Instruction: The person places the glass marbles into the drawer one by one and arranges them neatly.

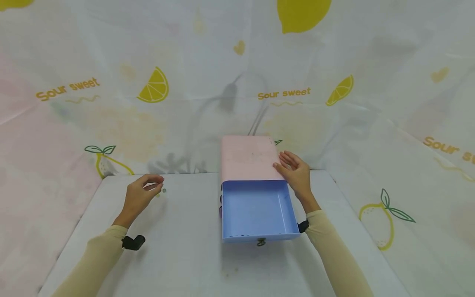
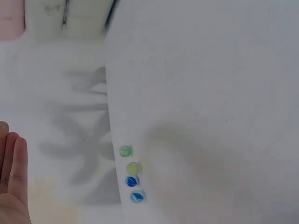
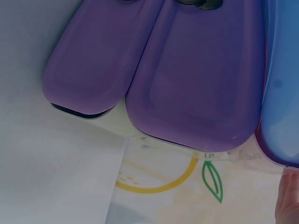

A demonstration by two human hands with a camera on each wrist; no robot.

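Drawer cabinet is standing on table, backdrop hanging behind. Top drawer is jutting forward above lower drawers. Four marbles are lying left, along table's rear edge, left hand hovering near. Right hand is flanking cabinet's right.

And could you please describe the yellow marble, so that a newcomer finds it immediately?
In the left wrist view, find the white table and follow its far edge to a row of four marbles. The yellow marble lies between the green marble and a blue marble; only it is yellow.
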